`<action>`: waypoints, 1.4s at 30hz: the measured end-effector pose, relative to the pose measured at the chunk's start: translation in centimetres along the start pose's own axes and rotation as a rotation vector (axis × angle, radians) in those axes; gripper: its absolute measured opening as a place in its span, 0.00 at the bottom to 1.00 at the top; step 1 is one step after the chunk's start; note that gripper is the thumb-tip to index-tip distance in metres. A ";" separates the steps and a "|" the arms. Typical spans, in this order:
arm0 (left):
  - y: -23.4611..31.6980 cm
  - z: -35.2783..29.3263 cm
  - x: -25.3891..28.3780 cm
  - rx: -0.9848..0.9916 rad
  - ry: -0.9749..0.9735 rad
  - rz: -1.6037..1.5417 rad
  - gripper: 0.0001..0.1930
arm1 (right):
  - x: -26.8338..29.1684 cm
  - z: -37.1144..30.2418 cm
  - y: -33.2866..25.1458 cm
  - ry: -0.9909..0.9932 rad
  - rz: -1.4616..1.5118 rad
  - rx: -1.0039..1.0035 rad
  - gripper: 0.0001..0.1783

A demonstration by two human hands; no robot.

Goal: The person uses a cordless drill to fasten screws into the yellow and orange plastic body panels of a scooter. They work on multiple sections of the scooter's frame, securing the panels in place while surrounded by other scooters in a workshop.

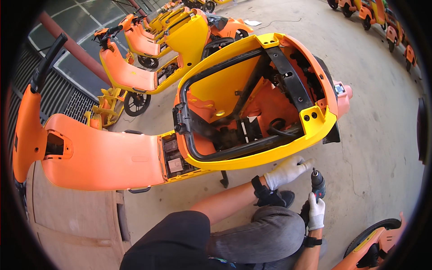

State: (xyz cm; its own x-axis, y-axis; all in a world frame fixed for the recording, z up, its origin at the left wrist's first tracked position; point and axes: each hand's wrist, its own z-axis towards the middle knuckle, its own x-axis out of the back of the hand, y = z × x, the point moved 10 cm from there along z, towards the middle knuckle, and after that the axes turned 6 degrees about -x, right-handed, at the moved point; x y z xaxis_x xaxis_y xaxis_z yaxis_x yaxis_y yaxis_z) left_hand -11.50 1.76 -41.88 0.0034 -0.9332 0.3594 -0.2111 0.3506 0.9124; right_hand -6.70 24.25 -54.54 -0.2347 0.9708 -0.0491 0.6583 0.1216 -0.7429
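Note:
A cordless drill (317, 183) stands upright in my right hand (316, 210), which wears a white glove and wraps round its grip. The drill's bit points away from me. Just left of the bit is my left hand (288, 172), also in a white glove, its fingers drawn together at the tips. Whatever they pinch is too small to make out. Both hands are beside the near side of an orange and yellow scooter (108, 155). Its seat is off, and the yellow rear body (252, 163) shows an open, black-edged cavity (243, 130).
Behind stands a row of similar scooters (128, 72), with more parked at the far right (393, 31). A wooden board or box (76, 216) is at my lower left. Part of another orange scooter (375, 247) with a wheel is close on my right. Beneath lies concrete floor (369, 148).

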 end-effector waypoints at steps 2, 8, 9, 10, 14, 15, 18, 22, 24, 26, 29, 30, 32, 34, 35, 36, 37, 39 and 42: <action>0.1 -1.3 0.9 0.025 -0.016 0.013 0.22 | -0.5 -0.1 0.0 -0.023 0.069 -0.015 0.20; 9.4 -9.2 4.6 -0.118 -0.063 0.026 0.18 | 0.2 0.2 -0.2 -0.042 0.089 0.024 0.22; 12.2 -10.9 5.9 -0.169 -0.028 0.036 0.16 | -0.2 0.4 -0.1 -0.065 0.080 0.022 0.22; 15.2 -12.4 7.7 -0.247 0.051 0.127 0.13 | 0.0 0.6 -0.2 -0.073 0.064 0.023 0.22; 21.7 -16.1 12.2 -0.535 0.336 0.343 0.05 | -0.2 1.2 0.0 -0.084 0.059 0.009 0.21; 22.4 -16.1 12.7 -0.569 0.372 0.384 0.05 | -0.4 1.2 -0.1 -0.085 0.071 0.005 0.21; 24.5 -14.1 11.1 -0.689 0.390 0.387 0.04 | -1.1 1.8 -0.2 -0.082 0.070 0.003 0.22; 31.0 -11.6 4.1 -1.045 0.329 0.286 0.05 | 0.2 2.6 -1.8 -0.026 0.063 0.132 0.23; 33.2 -8.6 1.1 -1.064 0.340 0.227 0.07 | 0.5 3.1 -2.0 -0.022 0.098 0.159 0.22; 34.9 -6.5 -0.5 -1.061 0.394 0.154 0.09 | 0.6 3.3 -1.9 -0.024 0.136 0.178 0.21; 36.6 -6.8 -1.1 -1.048 0.413 0.167 0.09 | 0.6 3.3 -1.7 -0.047 0.192 0.190 0.19; 36.4 -8.1 -0.7 -1.035 0.364 0.208 0.08 | 0.5 3.4 -1.6 -0.055 0.212 0.191 0.19; 36.3 -10.9 1.1 -1.026 0.272 0.276 0.08 | 3.2 3.7 -1.6 -0.012 0.228 0.203 0.20; 34.5 -13.3 5.0 -0.972 0.261 0.479 0.07 | 2.2 3.9 -0.9 0.023 0.266 0.108 0.21; 33.3 -13.9 7.2 -0.931 0.282 0.602 0.06 | 1.3 4.1 -0.1 0.044 0.288 0.018 0.25; 31.9 -14.4 9.7 -0.842 0.317 0.680 0.08 | 0.9 4.0 -0.2 0.045 0.286 0.024 0.25; 30.0 -14.2 11.8 -0.646 0.345 0.728 0.11 | 2.2 4.2 -0.4 0.068 0.252 0.032 0.25; 27.3 -14.6 15.3 -0.513 0.390 0.974 0.21 | 1.2 4.5 -0.1 0.029 0.208 0.011 0.27; 24.0 -15.1 16.7 -0.408 0.314 1.284 0.34 | -0.4 5.3 -0.1 0.002 0.181 0.019 0.27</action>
State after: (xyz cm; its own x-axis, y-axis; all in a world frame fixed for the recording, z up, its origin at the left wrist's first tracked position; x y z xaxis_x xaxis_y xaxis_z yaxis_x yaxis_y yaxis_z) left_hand -1.77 -4.25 -10.99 0.2550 0.0955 0.9622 0.0641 0.9913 -0.1154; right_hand -10.43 22.73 -57.97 -0.1128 0.9768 -0.1818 0.6761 -0.0586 -0.7344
